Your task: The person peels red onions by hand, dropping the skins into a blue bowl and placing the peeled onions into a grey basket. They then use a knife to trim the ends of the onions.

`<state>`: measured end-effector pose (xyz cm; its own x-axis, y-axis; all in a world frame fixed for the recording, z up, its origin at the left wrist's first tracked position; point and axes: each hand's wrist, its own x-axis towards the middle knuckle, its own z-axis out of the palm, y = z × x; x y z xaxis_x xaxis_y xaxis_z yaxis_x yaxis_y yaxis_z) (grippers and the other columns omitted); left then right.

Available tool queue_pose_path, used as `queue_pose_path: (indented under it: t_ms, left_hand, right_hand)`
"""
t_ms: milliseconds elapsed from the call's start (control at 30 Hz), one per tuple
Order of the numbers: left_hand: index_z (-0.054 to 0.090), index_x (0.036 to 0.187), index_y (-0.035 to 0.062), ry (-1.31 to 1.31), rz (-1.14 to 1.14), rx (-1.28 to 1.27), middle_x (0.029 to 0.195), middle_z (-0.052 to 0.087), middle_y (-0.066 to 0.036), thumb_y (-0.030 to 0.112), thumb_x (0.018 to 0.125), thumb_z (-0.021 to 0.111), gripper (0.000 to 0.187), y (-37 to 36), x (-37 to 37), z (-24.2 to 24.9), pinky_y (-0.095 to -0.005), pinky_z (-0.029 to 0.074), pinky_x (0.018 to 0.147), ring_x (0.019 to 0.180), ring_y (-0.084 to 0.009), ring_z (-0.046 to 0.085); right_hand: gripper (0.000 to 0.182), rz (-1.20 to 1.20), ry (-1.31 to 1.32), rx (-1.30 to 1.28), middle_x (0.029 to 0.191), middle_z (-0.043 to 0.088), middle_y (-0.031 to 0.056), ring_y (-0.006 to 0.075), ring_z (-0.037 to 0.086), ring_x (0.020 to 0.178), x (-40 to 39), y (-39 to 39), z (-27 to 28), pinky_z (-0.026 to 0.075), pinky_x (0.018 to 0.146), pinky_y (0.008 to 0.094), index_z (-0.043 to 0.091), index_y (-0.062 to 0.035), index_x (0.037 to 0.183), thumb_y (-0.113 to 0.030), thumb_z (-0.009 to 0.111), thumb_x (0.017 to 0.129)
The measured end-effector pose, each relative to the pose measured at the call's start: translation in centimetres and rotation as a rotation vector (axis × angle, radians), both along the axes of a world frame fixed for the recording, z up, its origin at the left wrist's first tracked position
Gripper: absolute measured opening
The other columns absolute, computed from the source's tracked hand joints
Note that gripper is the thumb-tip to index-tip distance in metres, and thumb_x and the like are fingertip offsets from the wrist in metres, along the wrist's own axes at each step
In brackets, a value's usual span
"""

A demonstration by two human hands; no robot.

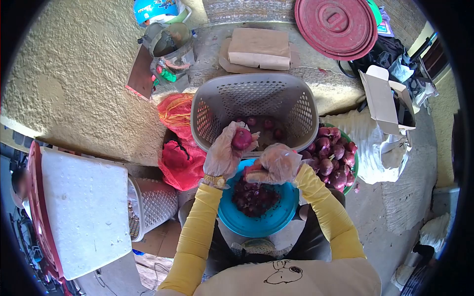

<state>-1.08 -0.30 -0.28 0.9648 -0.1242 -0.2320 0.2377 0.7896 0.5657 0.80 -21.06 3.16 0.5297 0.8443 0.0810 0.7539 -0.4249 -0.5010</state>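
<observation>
In a clear plastic glove, my left hand (224, 153) is closed around a peeled-looking red onion (242, 139), held over the near rim of the grey laundry basket (210, 116). My right hand (279, 164), gloved the same way, is beside it over the blue basin (229, 217). Its fingers are curled together, and what they grip, if anything, is hidden. Onion skins (254, 198) lie in the basin under both hands. A few red onions (268, 123) rest at the bottom of the basket.
A green-rimmed tub of red onions (328, 158) stands right of the basin. Red mesh sacks (181, 165) lie to the left, near a white foam lid (84, 212) and another basket (157, 204). Cardboard (259, 47) and a red lid (338, 27) sit on the ledge behind.
</observation>
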Motion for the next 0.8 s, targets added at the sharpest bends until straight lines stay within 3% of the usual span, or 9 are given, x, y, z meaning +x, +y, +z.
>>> queue_pose_path:
  t_ms: [233,300,367,433,633,800]
  left_hand:
    - [0.054,0.133,-0.0030,0.071,-0.006,-0.180,0.130,0.060,-0.018,0.035,0.111,0.050,0.044,1.0,0.1,0.7,-0.0557,0.058,0.102,0.122,-0.0443,0.063]
    - [0.050,0.134,-0.0056,0.070,-0.048,-0.271,0.134,0.057,-0.023,0.035,0.112,0.046,0.046,1.3,0.3,0.4,-0.0636,0.052,0.107,0.131,-0.0521,0.054]
    - [0.049,0.135,-0.0058,0.076,-0.030,-0.255,0.134,0.057,-0.024,0.035,0.113,0.045,0.047,1.3,0.3,0.3,-0.0632,0.052,0.106,0.131,-0.0518,0.054]
    - [0.049,0.136,-0.0060,0.082,-0.012,-0.240,0.135,0.057,-0.024,0.035,0.113,0.045,0.047,1.3,0.3,0.2,-0.0628,0.053,0.106,0.131,-0.0515,0.054]
    - [0.049,0.137,-0.0061,0.060,-0.015,-0.248,0.135,0.057,-0.024,0.035,0.113,0.044,0.048,1.8,0.2,0.5,-0.0614,0.051,0.108,0.130,-0.0508,0.056]
    - [0.049,0.137,-0.0061,0.087,-0.015,-0.243,0.136,0.056,-0.024,0.033,0.113,0.044,0.046,1.8,0.2,0.6,-0.0615,0.051,0.109,0.134,-0.0495,0.052]
  right_hand:
    - [0.071,0.014,-0.013,-0.196,0.071,0.068,0.0179,0.0412,0.068,0.071,-1.5,0.7,-0.7,0.053,0.067,0.0505,0.072,-0.0081,0.073,-0.077,0.061,0.088]
    - [0.071,-0.019,0.021,-0.188,0.071,0.068,0.0176,0.0413,0.068,0.071,-1.6,1.1,-2.2,0.053,0.067,0.0513,0.072,-0.0079,0.074,-0.077,0.060,0.088]
    - [0.072,-0.050,0.055,-0.179,0.072,0.069,0.0173,0.0415,0.068,0.071,-1.5,1.3,-3.2,0.053,0.068,0.0521,0.071,-0.0077,0.075,-0.077,0.059,0.089]
    - [0.068,-0.057,0.058,-0.208,0.073,0.068,0.0163,0.0415,0.068,0.073,-1.4,1.4,-3.4,0.053,0.066,0.0510,0.069,-0.0081,0.074,-0.076,0.066,0.083]
    - [0.068,0.048,-0.027,-0.238,0.073,0.068,0.0183,0.0407,0.068,0.076,-1.0,0.8,-1.0,0.053,0.067,0.0510,0.070,-0.0083,0.075,-0.076,0.072,0.077]
    - [0.059,0.001,-0.023,-0.139,0.069,0.067,0.0176,0.0413,0.067,0.070,-1.4,1.0,-0.1,0.052,0.064,0.0523,0.069,-0.0087,0.075,-0.066,0.069,0.086]
